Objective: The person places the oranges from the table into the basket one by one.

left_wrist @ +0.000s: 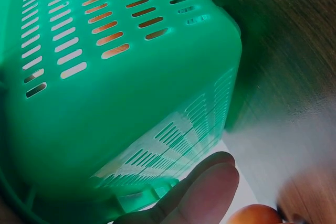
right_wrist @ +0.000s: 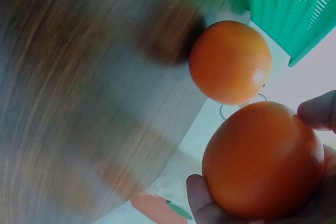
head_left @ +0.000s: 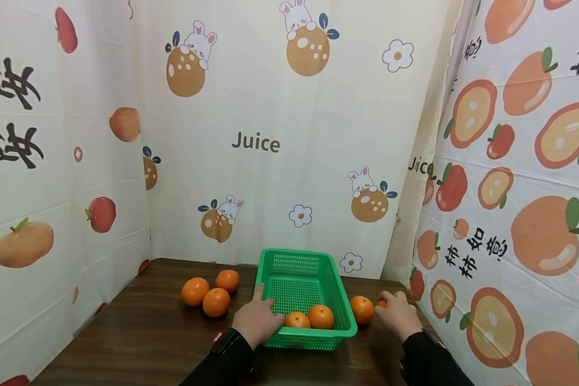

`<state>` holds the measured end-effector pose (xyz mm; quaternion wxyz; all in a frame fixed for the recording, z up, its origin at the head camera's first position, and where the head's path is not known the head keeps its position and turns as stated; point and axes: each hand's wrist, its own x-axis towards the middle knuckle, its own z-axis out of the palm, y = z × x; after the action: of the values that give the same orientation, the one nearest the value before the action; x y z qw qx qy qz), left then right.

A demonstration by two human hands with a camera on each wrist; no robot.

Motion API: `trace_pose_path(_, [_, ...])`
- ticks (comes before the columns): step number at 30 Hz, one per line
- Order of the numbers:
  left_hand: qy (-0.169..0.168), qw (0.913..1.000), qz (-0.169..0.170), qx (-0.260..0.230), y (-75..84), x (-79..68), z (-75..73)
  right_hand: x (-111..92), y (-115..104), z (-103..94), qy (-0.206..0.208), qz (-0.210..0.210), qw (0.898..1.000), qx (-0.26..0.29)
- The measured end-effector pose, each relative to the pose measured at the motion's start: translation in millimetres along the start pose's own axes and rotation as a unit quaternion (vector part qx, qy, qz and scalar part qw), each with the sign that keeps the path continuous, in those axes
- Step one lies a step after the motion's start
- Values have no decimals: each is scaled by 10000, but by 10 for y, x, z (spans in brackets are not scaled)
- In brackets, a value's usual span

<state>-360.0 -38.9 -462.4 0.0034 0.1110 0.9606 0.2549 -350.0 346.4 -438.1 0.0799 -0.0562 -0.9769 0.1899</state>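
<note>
My left hand (head_left: 257,319) holds the left rim of a green plastic basket (head_left: 344,300), thumb over the edge, while its fingers (left_wrist: 210,192) lie along the outer wall in the left wrist view. Two oranges, one of them the right-hand orange (head_left: 321,317), sit inside at the near end. To the right of the basket, my right hand (head_left: 399,315) grips an orange (right_wrist: 262,161) between thumb and fingers, mostly hidden by the hand in the head view. Another orange (head_left: 362,309) rests on the table between that hand and the basket.
Three oranges, including the front orange (head_left: 216,302), stand grouped on the dark wooden table (head_left: 140,327) left of the basket. Printed curtains (head_left: 270,187) enclose the table at the back and both sides. A small pink item (head_left: 217,336) lies by the left sleeve.
</note>
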Motion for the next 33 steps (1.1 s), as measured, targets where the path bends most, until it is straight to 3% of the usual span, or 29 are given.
trace_pose_path(33, [9, 10000, 4, 46, 15, -33, -21, -18, -227, -80, 118, -8, 9998, 163])
